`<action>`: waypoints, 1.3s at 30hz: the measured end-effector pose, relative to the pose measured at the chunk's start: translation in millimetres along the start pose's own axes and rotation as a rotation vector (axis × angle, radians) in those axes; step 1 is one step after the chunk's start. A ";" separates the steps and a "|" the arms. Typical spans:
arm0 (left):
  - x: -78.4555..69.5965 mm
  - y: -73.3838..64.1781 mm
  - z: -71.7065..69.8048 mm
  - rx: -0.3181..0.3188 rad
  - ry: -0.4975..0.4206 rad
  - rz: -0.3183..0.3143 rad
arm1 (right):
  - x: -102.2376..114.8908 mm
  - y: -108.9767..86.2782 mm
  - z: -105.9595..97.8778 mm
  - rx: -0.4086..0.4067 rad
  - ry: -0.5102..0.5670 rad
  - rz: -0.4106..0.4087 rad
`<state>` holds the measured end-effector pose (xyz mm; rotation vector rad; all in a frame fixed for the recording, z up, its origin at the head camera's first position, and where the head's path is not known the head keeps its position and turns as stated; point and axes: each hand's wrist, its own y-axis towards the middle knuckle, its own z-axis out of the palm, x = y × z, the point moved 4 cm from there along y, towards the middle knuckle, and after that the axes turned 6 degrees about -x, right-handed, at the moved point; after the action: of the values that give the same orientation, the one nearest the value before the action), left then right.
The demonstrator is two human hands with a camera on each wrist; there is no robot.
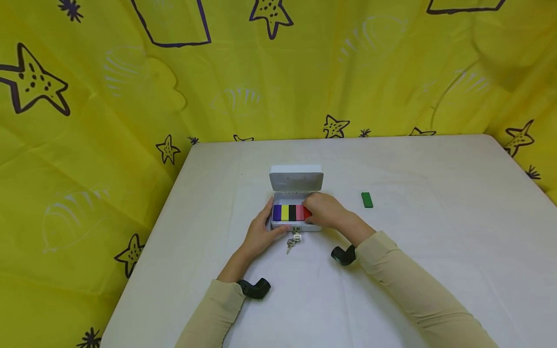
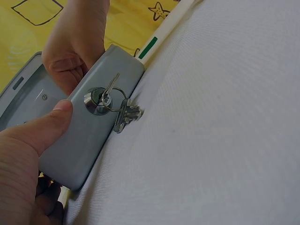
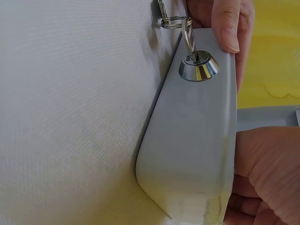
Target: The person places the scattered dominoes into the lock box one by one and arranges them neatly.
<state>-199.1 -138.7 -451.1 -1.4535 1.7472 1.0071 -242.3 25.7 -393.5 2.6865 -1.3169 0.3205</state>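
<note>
A small grey metal cash box (image 1: 310,228) stands on the table with its lid (image 1: 297,180) raised. My left hand (image 1: 260,233) grips the box's left front corner, thumb on the front rim and fingers along the side. Inside, purple, yellow, black and pink blocks (image 1: 292,212) sit side by side in a row. At the right end of that row my right hand (image 1: 325,210) reaches in and holds a red block (image 1: 306,213), partly covered by the fingers. Keys on a ring (image 2: 125,112) hang from the front lock (image 3: 198,65).
One green block (image 1: 367,199) lies on the white tabletop (image 1: 435,217), to the right of the box. Yellow patterned cloth (image 1: 296,72) hangs behind the table and at its sides. Each wrist carries a black device (image 1: 256,288).
</note>
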 end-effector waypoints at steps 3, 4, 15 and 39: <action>-0.7 -0.3 0.3 0.003 -0.006 0.000 | -1.0 0.8 0.4 0.012 0.005 0.007; -0.9 -0.4 0.3 0.004 -0.007 -0.001 | -1.4 1.1 0.4 0.016 0.006 0.009; -0.9 0.5 1.0 0.002 0.002 0.004 | -2.6 1.6 -2.3 0.045 0.007 0.018; -0.8 -1.3 -0.2 -0.002 -0.004 -0.005 | -3.5 -3.7 -18.4 0.010 0.142 0.056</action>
<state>-197.7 -138.6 -450.5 -1.4558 1.7388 1.0088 -243.9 34.5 -376.7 2.5840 -1.3539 0.5160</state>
